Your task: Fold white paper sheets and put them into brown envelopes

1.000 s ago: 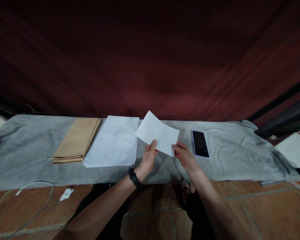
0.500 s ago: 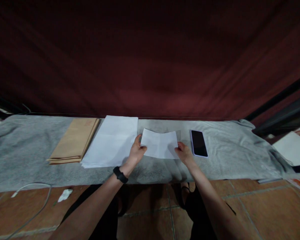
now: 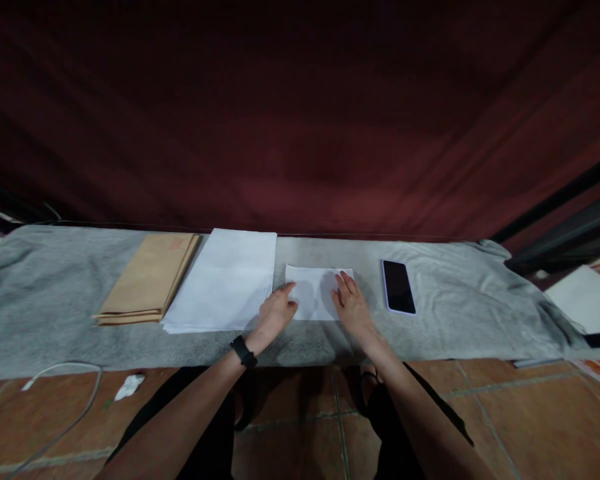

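A small white sheet of paper [image 3: 310, 303] lies flat on the grey cloth, its far edge slightly raised. At its left edge rests my left hand [image 3: 277, 310], thumb and forefinger stretched over the paper. My right hand [image 3: 351, 303] lies on the sheet's right part, palm down with fingers spread. Neither hand grips the paper. Left of it is a stack of larger white paper [image 3: 230, 280], close to my left hand. A phone [image 3: 399, 287] with a dark screen and a pale purple edge lies to the right of my right hand.
Brown paper envelopes [image 3: 147, 277] are piled left of the white stack. Grey cloth [image 3: 470, 300] covers the long surface, with a dark red curtain [image 3: 300, 133] behind it. A white cable [image 3: 93, 400] and a crumpled tissue [image 3: 129, 386] lie on the tiled floor.
The small sheet, held up by both side edges before, is now down on the cloth. My hands have let go of its edges, and my right hand has moved left onto it.
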{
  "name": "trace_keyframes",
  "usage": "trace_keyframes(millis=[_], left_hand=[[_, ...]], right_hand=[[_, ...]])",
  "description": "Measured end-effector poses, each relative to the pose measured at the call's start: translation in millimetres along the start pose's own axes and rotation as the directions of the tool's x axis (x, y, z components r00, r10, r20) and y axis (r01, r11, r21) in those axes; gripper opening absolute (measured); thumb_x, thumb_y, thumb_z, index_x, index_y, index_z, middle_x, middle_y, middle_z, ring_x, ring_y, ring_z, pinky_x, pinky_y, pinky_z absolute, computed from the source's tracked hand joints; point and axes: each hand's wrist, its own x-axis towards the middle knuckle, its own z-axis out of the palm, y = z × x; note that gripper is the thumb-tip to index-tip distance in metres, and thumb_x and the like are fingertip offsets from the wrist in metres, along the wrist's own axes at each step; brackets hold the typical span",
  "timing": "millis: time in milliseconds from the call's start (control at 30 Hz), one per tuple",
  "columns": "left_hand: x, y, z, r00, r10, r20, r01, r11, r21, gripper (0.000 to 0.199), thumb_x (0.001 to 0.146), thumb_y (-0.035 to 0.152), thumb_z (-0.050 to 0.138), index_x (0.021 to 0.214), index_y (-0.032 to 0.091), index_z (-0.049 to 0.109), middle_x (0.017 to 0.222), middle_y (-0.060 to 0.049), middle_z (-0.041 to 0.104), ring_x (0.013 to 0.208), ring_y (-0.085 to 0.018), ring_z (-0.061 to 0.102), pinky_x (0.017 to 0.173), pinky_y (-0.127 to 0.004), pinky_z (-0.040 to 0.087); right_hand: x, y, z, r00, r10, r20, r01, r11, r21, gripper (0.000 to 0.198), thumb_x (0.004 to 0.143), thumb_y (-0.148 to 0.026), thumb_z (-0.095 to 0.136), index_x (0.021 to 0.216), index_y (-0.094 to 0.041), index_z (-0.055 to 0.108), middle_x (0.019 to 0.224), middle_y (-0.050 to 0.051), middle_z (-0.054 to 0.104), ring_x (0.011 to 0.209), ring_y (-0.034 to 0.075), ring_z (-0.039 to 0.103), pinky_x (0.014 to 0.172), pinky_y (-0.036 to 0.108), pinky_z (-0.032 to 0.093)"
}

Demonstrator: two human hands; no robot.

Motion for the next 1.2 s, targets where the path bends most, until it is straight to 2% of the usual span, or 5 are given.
trace_keyframes(millis=[200,333,567,800,1200], left_hand=[[-8.2,5.4,-8.8,0.999,0.008,0.044,-0.015,0.986,0.167,0.052,0.089,0.017,0.052,0.141,0.022,0.057,0.109,-0.011,0.076,0.097,-0.027,0.073,0.085,-0.036,0.056],[-19.8,13.1,-11.3,0.984,0.145,-0.105,-0.104,0.940,0.324,0.045,0.095,0.019,0.045,0.138,0.016,0.058,0.123,-0.018,0.068,0.110,-0.031,0.066,0.096,-0.046,0.051],[-9.2,30.8,34.7,0.874,0.476,-0.099,-0.427,0.848,0.314,0.051,0.102,0.027,0.034,0.149,0.011,0.044,0.161,-0.013,0.036,0.151,-0.028,0.027,0.122,-0.047,0.026],[7.4,34.3,58.7,0.889,0.444,-0.111,-0.399,0.870,0.288,0.065,0.104,0.049,0.027,0.150,0.005,0.040,0.158,-0.016,0.038,0.151,-0.025,0.028,0.124,-0.044,0.024],[6.4,17.6,52.8,0.931,0.330,-0.156,-0.252,0.891,0.378,0.061,0.103,0.038,0.031,0.152,0.002,0.036,0.161,-0.018,0.031,0.152,-0.027,0.025,0.125,-0.046,0.020]], right_hand=[[-6.6,-19.6,18.7,0.990,-0.072,0.122,0.087,0.988,-0.125,0.053,0.105,-0.039,0.034,0.154,-0.018,0.040,0.162,0.010,0.033,0.150,0.028,0.030,0.122,0.048,0.024],[-9.0,-20.1,22.8,0.993,-0.070,0.100,0.086,0.982,-0.168,0.053,0.105,-0.039,0.037,0.154,-0.018,0.039,0.162,0.011,0.033,0.149,0.028,0.031,0.122,0.048,0.022],[-9.1,-20.8,23.8,0.990,-0.074,0.121,0.100,0.970,-0.220,0.052,0.104,-0.028,0.035,0.153,-0.014,0.039,0.163,0.011,0.031,0.150,0.028,0.029,0.122,0.047,0.022],[-9.0,-16.8,27.3,0.993,-0.066,0.097,0.089,0.963,-0.256,0.053,0.102,-0.021,0.033,0.155,-0.017,0.038,0.162,0.008,0.034,0.148,0.025,0.033,0.122,0.044,0.025],[-14.0,12.2,24.4,0.997,0.066,-0.026,-0.071,0.951,-0.302,0.056,0.105,-0.037,0.033,0.153,-0.008,0.039,0.158,0.016,0.039,0.146,0.028,0.038,0.120,0.045,0.028]])
